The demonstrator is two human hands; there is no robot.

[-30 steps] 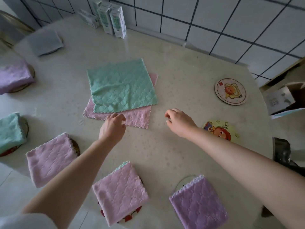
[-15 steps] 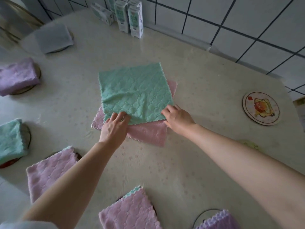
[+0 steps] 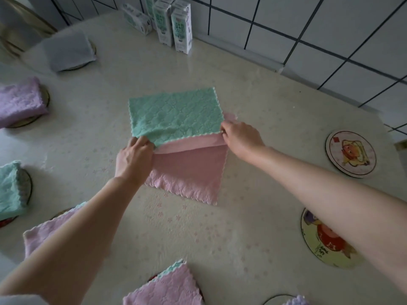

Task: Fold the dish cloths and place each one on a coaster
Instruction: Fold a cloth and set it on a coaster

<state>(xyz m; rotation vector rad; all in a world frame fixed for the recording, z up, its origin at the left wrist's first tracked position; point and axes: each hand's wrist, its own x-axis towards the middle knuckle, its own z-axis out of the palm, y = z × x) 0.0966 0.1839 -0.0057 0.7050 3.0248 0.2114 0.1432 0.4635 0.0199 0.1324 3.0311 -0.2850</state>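
**Head view: both hands pinching the near corners of the green dish cloth**

My left hand (image 3: 134,158) reaches forward with its back turned up. Its thumb and fingers are curled round the near-left corner of the green dish cloth (image 3: 174,113), and the forearm runs back toward the lower left. My right hand (image 3: 241,137) also shows its back. Its fingertips pinch the near-right corner of the same cloth, and the arm stretches in from the lower right.

The green dish cloth sits at the middle of the table (image 3: 198,234) as a wide rectangle. Its long axis runs left to right, and its scalloped near edge is strung between my two hands. It lies on the far part of the pink dish cloth (image 3: 189,172). The pink cloth lies spread beneath it, with one corner pointing toward me. A smooth pink band shows just below the green edge, and I cannot tell which cloth it belongs to.

To the right lie two bare picture coasters: the far coaster (image 3: 350,154), and the near coaster (image 3: 323,241) partly under my right forearm. On the left, folded cloths rest on coasters: a grey cloth (image 3: 66,50), a purple cloth (image 3: 19,102) and a green folded cloth (image 3: 10,190). A pink folded cloth (image 3: 167,287) lies near the bottom edge. Milk cartons (image 3: 175,25) stand by the tiled wall (image 3: 308,29).
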